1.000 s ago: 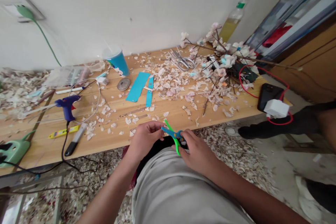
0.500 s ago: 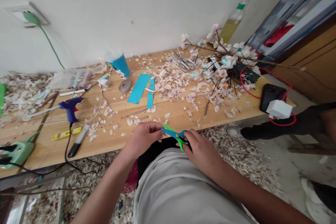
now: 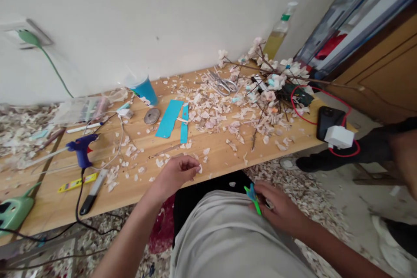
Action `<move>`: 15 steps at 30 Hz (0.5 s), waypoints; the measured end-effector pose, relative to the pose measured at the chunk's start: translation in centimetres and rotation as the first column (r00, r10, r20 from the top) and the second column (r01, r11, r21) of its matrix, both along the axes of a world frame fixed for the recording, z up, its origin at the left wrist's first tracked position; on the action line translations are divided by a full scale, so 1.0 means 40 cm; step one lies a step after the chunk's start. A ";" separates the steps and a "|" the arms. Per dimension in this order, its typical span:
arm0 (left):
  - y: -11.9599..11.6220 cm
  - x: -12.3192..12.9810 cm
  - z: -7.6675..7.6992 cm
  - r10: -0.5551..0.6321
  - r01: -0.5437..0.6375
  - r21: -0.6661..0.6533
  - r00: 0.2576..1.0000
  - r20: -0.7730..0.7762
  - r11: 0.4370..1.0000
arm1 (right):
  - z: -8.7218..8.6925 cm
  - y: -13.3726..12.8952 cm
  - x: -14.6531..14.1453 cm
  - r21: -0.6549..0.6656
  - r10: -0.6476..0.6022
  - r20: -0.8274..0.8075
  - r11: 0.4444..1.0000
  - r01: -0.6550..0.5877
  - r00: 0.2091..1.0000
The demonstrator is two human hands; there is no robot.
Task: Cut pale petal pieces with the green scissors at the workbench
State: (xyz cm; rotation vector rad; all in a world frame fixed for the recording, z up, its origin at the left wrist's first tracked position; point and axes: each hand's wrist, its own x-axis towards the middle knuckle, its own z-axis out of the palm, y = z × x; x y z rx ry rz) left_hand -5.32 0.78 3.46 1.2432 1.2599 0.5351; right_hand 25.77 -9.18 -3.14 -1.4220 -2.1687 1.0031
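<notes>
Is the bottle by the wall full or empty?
Neither: the bottle is partly full. Yellowish liquid shows in its lower part, with clear space above.

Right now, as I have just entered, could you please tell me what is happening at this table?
A person is seated or standing at the littered table. The right hand holds green-and-blue scissors near the grey shirt, apart from the left hand, which pinches a small pale piece by the table's front edge. Pale scraps lie across the table, around a second, silver pair of scissors. A blue glue gun lies to the left, untouched.
</notes>
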 end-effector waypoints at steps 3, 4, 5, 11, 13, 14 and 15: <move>-0.006 -0.010 -0.018 0.010 -0.008 0.050 0.999 -0.051 0.999 | -0.025 -0.022 -0.008 -0.142 0.130 -0.111 0.979 -0.145 0.985; -0.011 -0.013 -0.022 0.015 -0.011 0.060 0.998 -0.066 0.998 | -0.033 -0.018 -0.017 -0.164 0.173 -0.140 0.967 -0.195 0.975; -0.018 -0.015 -0.026 0.027 -0.023 0.059 0.997 -0.068 0.998 | -0.041 -0.008 -0.026 -0.171 0.212 -0.159 0.956 -0.238 0.964; -0.068 -0.008 -0.036 0.114 -0.102 -0.100 0.987 0.116 0.990 | -0.128 0.128 -0.003 -0.156 0.301 -0.142 0.934 -0.322 0.943; -0.074 -0.009 -0.037 0.176 -0.162 -0.106 0.974 0.144 0.981 | -0.155 0.154 0.057 -0.112 0.170 -0.013 0.979 -0.171 0.985; -0.075 -0.011 -0.038 0.229 -0.217 -0.095 0.962 0.146 0.972 | -0.164 0.154 0.092 -0.076 0.113 0.056 0.991 -0.109 0.992; -0.073 -0.012 -0.041 0.284 -0.275 -0.081 0.947 0.147 0.958 | -0.167 0.144 0.125 -0.037 0.076 0.112 0.997 -0.072 0.991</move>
